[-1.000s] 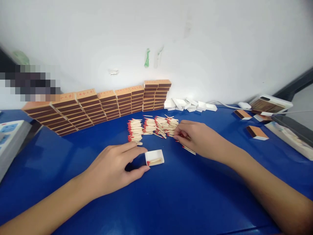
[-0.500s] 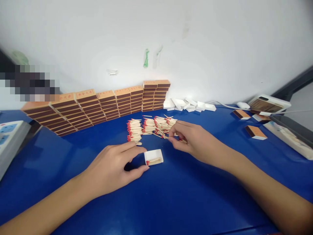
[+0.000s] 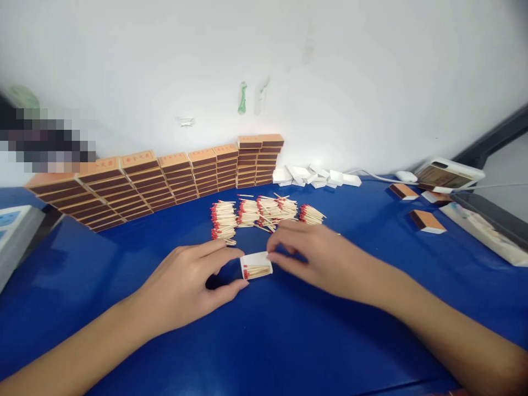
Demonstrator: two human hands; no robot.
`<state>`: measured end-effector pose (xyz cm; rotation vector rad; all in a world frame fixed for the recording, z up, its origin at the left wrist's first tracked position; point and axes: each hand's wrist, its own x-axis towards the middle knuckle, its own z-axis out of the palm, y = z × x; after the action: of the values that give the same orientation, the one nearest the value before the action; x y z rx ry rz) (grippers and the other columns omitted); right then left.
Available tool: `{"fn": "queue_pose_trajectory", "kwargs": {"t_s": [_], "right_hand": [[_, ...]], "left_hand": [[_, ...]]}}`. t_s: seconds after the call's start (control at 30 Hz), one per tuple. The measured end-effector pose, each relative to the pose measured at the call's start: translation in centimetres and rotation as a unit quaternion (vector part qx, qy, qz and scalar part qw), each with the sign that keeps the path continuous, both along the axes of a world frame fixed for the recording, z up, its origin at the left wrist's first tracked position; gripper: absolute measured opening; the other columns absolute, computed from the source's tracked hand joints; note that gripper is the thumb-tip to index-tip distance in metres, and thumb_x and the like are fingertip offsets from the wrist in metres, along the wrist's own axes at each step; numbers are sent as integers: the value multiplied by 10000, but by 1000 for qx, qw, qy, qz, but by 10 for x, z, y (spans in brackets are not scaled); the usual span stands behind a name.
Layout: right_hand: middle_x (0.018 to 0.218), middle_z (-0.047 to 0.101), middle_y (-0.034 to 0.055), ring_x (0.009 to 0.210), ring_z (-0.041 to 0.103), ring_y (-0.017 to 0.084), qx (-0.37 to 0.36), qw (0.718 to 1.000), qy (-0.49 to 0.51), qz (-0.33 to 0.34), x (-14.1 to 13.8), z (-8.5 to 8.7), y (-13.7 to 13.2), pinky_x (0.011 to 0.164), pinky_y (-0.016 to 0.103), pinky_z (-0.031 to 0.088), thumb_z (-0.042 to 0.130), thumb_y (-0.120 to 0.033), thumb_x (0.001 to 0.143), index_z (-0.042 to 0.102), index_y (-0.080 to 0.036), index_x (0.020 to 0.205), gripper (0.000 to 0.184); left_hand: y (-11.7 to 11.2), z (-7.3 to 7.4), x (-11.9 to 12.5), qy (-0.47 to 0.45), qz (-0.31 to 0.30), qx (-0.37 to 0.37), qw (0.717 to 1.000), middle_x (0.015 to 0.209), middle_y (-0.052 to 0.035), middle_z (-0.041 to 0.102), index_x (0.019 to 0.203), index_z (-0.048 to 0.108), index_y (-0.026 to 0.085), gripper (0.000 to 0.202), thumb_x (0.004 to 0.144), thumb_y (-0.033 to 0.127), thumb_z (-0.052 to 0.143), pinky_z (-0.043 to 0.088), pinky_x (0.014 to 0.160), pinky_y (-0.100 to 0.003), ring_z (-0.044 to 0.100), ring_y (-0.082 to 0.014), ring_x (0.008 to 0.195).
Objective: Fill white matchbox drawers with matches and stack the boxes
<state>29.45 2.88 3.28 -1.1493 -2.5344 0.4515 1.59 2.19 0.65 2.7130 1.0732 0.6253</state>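
Observation:
A small white matchbox tray (image 3: 256, 258) lies on the blue table (image 3: 264, 341) with several red-tipped matches in it. My left hand (image 3: 185, 283) grips the tray's left end between thumb and forefinger. Pinched fingers of my right hand (image 3: 317, 258) rest at the tray's right end, on the tail ends of the matches; they are slightly blurred. Just behind the tray lies a heap of loose matches (image 3: 247, 212), with a small separate bundle (image 3: 311, 214) to its right.
Stacks of closed matchboxes (image 3: 165, 176) line the wall at back left. Empty white trays (image 3: 313, 175) lie to their right. Two loose matchboxes (image 3: 424, 221) and a flat box (image 3: 449, 175) sit at right. A power strip (image 3: 16, 231) lies at the left edge.
My right hand left the match heap with a pinch of matches and came down left to the tray, which now holds more matches. My left hand stayed on the tray.

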Motion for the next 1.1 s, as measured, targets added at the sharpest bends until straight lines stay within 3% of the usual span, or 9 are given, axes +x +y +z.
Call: {"fn": "queue_pose_trajectory", "kwargs": {"t_s": [0.13,0.3,0.43,0.63,0.83,1.1], "right_hand": [[792,659,4,685,567,148,10,996,-28,-86,37,16,19,625,277,388,623,-301,1009,716,-224,918,151],[656,617,-34,578,515,129,-77,990,-80,-89,63,18,30,552,273,354,654,-312,948,735,-232,845,153],[710,701,-21,591,583,133,-140,981,-113,-75,65,21,23,540,268,390,688,-327,921,762,-243,817,153],[738,737,-26,597,630,138,-140,983,-113,-48,67,18,20,548,270,422,715,-246,881,795,-269,814,107],[747,738,-28,600,634,143,-152,979,-124,-60,62,15,19,554,271,426,673,-264,914,771,-275,825,133],[734,689,-16,622,568,153,-91,986,-134,-28,47,11,11,580,296,372,676,-228,910,683,-245,765,146]], "left_hand": [[-1,0,0,0,-1,1,1000,813,-18,674,1255,755,203,325,1011,400,670,501,554,-249,616,-134,595],[-1,0,0,-4,0,0,1000,823,-14,673,1249,755,217,310,1007,394,679,489,547,-234,622,-125,611],[0,1,0,-2,-1,-1,1000,843,-19,683,1240,758,213,305,1007,392,675,492,553,-235,631,-126,624],[0,1,0,-6,-1,-2,1000,847,-15,678,1235,757,218,298,1009,393,673,488,552,-234,623,-122,620],[0,1,0,-10,-9,-4,1000,818,-16,654,1235,758,191,304,1008,377,681,467,539,-239,606,-123,603],[0,1,1,-4,0,-7,1000,782,-4,644,1243,758,210,312,1009,400,676,471,546,-239,600,-127,596]]}}
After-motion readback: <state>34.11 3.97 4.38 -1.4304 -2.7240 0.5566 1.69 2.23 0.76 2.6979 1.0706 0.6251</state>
